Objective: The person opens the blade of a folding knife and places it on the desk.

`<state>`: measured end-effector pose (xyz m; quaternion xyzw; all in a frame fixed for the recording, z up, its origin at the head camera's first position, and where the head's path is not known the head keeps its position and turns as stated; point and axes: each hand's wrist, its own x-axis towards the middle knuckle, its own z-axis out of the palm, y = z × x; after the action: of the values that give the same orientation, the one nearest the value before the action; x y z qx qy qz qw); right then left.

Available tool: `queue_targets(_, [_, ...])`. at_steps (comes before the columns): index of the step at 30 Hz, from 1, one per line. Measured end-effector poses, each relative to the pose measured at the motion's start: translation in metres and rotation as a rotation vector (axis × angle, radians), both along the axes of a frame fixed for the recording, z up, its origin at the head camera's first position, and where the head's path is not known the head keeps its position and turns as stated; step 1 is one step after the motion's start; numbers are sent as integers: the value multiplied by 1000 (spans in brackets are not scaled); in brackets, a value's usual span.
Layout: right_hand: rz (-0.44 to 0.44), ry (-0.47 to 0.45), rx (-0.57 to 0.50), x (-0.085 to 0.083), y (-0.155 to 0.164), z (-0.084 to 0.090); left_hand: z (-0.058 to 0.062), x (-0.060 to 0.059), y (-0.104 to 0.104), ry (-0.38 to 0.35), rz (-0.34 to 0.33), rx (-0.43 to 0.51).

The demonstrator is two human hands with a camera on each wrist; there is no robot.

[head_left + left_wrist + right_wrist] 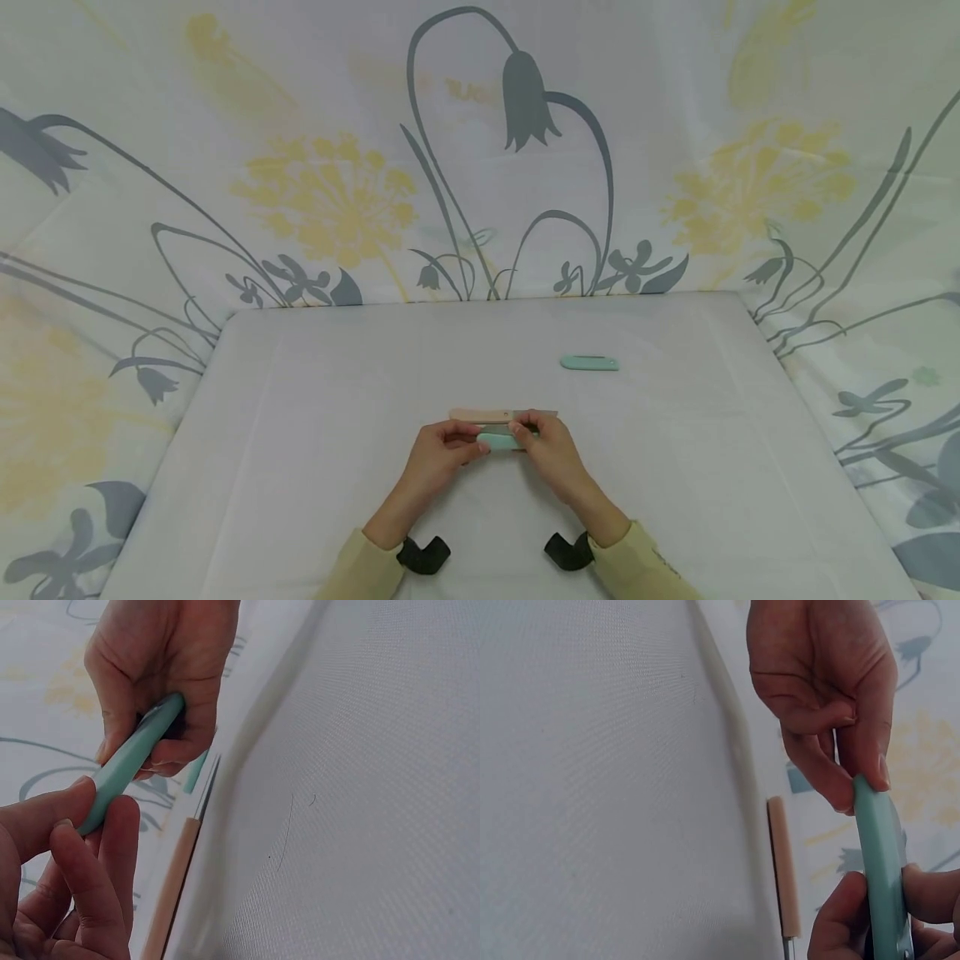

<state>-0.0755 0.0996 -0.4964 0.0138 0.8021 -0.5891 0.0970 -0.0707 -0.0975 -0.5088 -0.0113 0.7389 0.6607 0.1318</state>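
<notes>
Left hand (438, 454): pinches one end of small mint-green plastic folding knife (501, 441), above white table (300, 433).
Right hand (551, 450): grips other end.
Behind: wood-handled knife (502, 414); second mint piece (589, 362).
Handling advice: keep fingertips off any blade edge.

A staged tabletop setup: a white-covered table (300, 417) backed by draped floral bedsheet (330, 192).

Both forearms wear pale yellow long sleeves (360, 571), cuffs ending at the wrists. A black strap mount (422, 554) sits at each wrist, at 5 o'clock of the left hand (438, 454) and 7 o'clock of the right hand (551, 450). Both hands are bare.
</notes>
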Motion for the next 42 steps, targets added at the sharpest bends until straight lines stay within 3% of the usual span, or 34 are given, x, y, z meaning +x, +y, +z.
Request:
queue_targets(8, [-88, 23, 0, 1, -1, 0, -1, 2, 1, -6, -30, 2])
queue_targets(12, [-131, -1, -98, 1, -2, -1, 1, 4, 2, -21, -22, -1])
queue_targets(14, [-130, -23, -141, 2, -3, -3, 7, 6, 2, -29, -12, 4])
queue_targets(19, [-96, -60, -218, 4, -5, -2, 6, 6, 1, -35, 7, 28])
queue_targets(21, [-78, -57, -215, 5, -4, -1, -1, 5, -1, -27, 16, 37])
queue_targets(25, [-31, -8, -128, 0, 1, 3, -3, 5, -3, -15, 16, 34])
queue_targets(33, [144, 101, 74, -18, 10, 10, -3, 5, -8, -10, -45, 24])
queue_targets(42, [304, 86, 128, -29, 10, 14, 0, 6, -7, -14, -76, 45])
